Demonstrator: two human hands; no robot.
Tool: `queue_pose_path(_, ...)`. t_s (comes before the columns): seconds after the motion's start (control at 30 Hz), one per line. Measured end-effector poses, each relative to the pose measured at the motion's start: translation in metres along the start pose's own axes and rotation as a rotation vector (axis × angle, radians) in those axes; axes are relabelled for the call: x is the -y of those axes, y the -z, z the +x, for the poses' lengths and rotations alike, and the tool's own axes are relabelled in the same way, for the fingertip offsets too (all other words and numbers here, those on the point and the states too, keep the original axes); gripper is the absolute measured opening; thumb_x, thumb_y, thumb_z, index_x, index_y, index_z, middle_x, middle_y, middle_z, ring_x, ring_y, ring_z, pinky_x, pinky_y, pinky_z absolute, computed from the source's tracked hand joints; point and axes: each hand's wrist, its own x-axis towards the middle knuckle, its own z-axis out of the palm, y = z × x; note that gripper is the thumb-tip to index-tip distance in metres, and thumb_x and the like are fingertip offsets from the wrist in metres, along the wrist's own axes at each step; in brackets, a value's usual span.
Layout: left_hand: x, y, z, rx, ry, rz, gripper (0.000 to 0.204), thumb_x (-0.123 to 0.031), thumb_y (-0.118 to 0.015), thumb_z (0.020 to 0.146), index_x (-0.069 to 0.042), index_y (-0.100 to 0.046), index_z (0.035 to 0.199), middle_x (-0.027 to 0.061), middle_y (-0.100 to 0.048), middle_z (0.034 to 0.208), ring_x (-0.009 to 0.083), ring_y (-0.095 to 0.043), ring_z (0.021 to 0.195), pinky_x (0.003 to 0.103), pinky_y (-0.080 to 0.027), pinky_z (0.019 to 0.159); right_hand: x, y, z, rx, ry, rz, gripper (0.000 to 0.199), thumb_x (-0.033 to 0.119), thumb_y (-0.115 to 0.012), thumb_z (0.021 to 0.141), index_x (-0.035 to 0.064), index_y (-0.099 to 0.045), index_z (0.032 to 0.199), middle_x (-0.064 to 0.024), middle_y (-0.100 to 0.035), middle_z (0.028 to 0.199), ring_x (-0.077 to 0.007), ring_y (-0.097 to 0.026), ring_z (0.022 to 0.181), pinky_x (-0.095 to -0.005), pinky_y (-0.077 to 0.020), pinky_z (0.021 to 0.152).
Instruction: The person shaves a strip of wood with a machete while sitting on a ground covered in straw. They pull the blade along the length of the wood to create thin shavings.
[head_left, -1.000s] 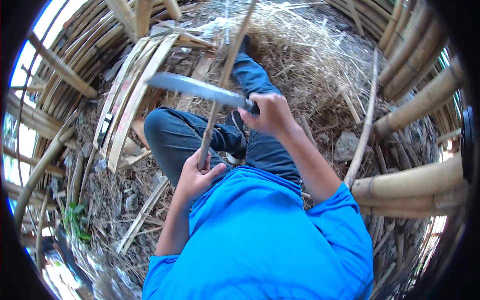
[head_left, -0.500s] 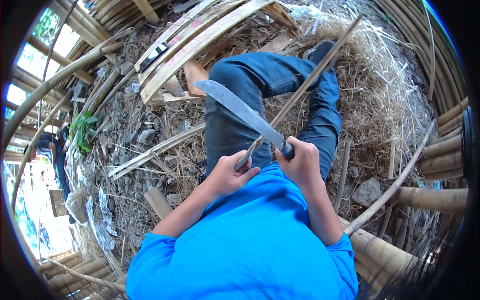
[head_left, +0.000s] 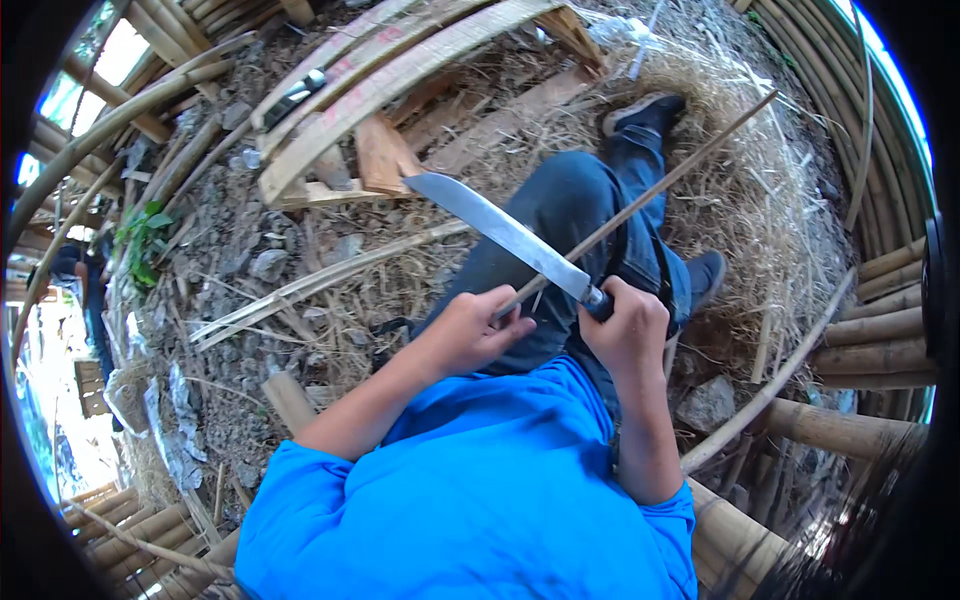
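Observation:
My right hand [head_left: 632, 322] is closed round the dark handle of a machete [head_left: 500, 228], whose broad grey blade points up and to the left. My left hand [head_left: 470, 335] grips the near end of a long, thin wooden stick [head_left: 670, 180] between thumb and fingers. The stick slants away to the upper right across my legs. Close to the handle, the blade crosses the stick and appears to lie against it. A small pale sliver [head_left: 538, 297] hangs by the stick near the crossing. My left fingers hide the stick's near tip.
A wooden pallet-like frame [head_left: 370, 90] with a dark object [head_left: 295, 98] on it lies at the upper left. Split pale strips [head_left: 320, 285] rest on stony ground. Straw [head_left: 730, 220] covers the right side. Bamboo poles [head_left: 870, 330] line the edges. Another person [head_left: 95, 300] is partly visible far left.
My legs have shifted to the right, and a second shoe now shows. The stick has tilted lower toward the right. The blade has slid along it, and both hands still hold on.

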Motion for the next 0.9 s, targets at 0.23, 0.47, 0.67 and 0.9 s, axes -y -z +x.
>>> queue_pose_path(0.23, -0.006, -0.001, 0.056, -0.124, -0.023, 0.016, 0.03, -0.029, -0.054, 0.095, -0.003, -0.049, 0.082, 0.008, -0.042, 0.057, 0.0168, -0.04, 0.052, 0.034, -0.035, 0.05, -0.027, 0.001, 0.058, 0.004, -0.01, -0.091, 0.018, 0.02, -0.069, 0.069, 0.0046, -0.06, 0.068, -0.0159, -0.061, 0.064, -0.0351, -0.062, 0.063, -0.0428, -0.0484, 0.057)
queue_pose_path(0.47, 0.011, 0.001, 0.072, -0.118, 0.098, -0.006, 0.028, -0.026, -0.049, 0.097, -0.002, -0.047, 0.083, 0.0112, -0.043, 0.054, 0.0223, -0.044, 0.05, 0.037, -0.035, 0.05, -0.061, -0.017, 0.106, 0.14, 0.004, -0.232, 0.018, 0.022, -0.068, 0.068, 0.0045, -0.064, 0.07, -0.0167, -0.064, 0.067, -0.0347, -0.064, 0.064, -0.044, -0.0507, 0.061)
queue_pose_path(0.67, 0.012, 0.002, 0.091, -0.159, 0.228, 0.076, 0.024, -0.022, -0.048, 0.097, 0.001, -0.051, 0.09, 0.0229, -0.053, 0.061, 0.0411, -0.056, 0.06, 0.043, -0.041, 0.055, -0.089, -0.037, 0.135, 0.267, -0.011, -0.314, 0.021, 0.025, -0.068, 0.067, 0.0045, -0.064, 0.066, -0.0183, -0.064, 0.066, -0.036, -0.064, 0.065, -0.0447, -0.0518, 0.063)
queue_pose_path(0.9, 0.03, 0.012, 0.108, -0.144, 0.273, 0.037, 0.028, -0.024, -0.046, 0.098, 0.003, -0.052, 0.093, 0.0231, -0.052, 0.06, 0.0405, -0.056, 0.059, 0.043, -0.042, 0.055, -0.108, -0.071, 0.164, 0.313, -0.022, -0.31, 0.019, 0.024, -0.068, 0.067, 0.0058, -0.065, 0.067, -0.0162, -0.065, 0.068, -0.0345, -0.065, 0.068, -0.0434, -0.0523, 0.065)
